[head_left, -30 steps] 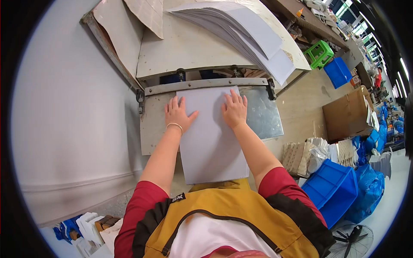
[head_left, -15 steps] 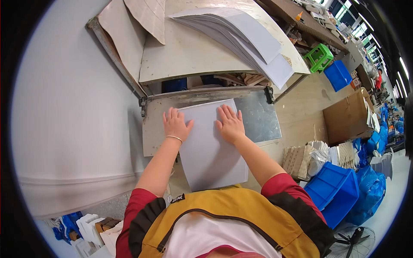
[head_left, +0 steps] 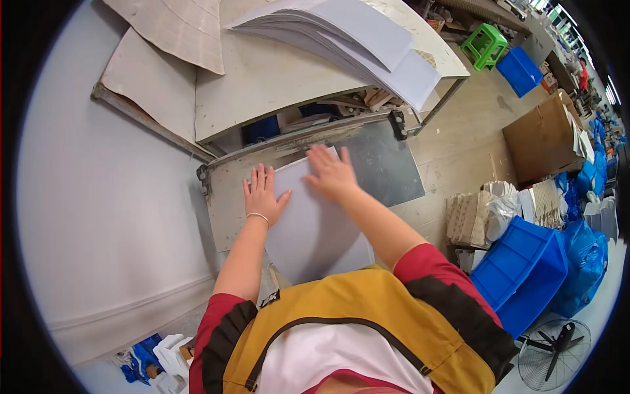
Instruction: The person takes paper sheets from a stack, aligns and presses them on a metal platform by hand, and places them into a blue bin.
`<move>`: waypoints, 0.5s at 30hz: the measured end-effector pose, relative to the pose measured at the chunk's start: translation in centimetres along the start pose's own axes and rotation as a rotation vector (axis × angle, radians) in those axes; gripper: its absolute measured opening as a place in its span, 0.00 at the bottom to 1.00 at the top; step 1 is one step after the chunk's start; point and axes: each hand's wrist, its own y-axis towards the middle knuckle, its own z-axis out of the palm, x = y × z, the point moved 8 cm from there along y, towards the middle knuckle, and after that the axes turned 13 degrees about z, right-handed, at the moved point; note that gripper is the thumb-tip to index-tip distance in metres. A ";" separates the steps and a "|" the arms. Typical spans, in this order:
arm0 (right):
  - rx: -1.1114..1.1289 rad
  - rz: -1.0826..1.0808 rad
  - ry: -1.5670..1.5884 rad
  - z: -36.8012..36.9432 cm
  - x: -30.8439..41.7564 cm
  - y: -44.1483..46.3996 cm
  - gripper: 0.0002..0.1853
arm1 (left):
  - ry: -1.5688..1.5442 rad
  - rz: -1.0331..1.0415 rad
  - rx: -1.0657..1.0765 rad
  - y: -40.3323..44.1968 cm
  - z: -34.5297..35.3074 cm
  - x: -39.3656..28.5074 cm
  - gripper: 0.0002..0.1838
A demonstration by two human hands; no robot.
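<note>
Paper [head_left: 312,226]: near edge hidden by apron [head_left: 341,299] | grip: left hand [head_left: 264,199], right hand [head_left: 333,178] both spread, right blurred

Single head-worn view. Lens looks forward and steeply down from above the wearer's mustard apron [head_left: 335,295], which fills the bottom of frame at close range. Left hand [head_left: 262,199] and right hand [head_left: 332,176] fall near mid-frame, seen from above and behind, over white sheets [head_left: 308,236]. White table [head_left: 262,98] lies beyond, along the top. Field very wide: edges bow, dark rounded border. Pale surface [head_left: 111,217] occupies the left; floor [head_left: 453,148] at right recedes obliquely, the distant room tilted in the upper-right corner.
</note>
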 end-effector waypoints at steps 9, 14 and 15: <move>-0.104 0.244 -0.028 -1.2 -6.7 -3.2 0.35 | -0.046 -0.030 -0.061 0.2 -0.2 -0.1 0.45; -0.397 0.423 0.123 -0.4 -10.3 -14.9 0.38 | -0.043 -0.007 -0.101 0.3 -0.3 -0.3 0.45; -0.533 0.430 0.286 0.0 -11.4 -17.9 0.39 | -0.038 0.012 -0.120 0.4 0.1 -0.1 0.45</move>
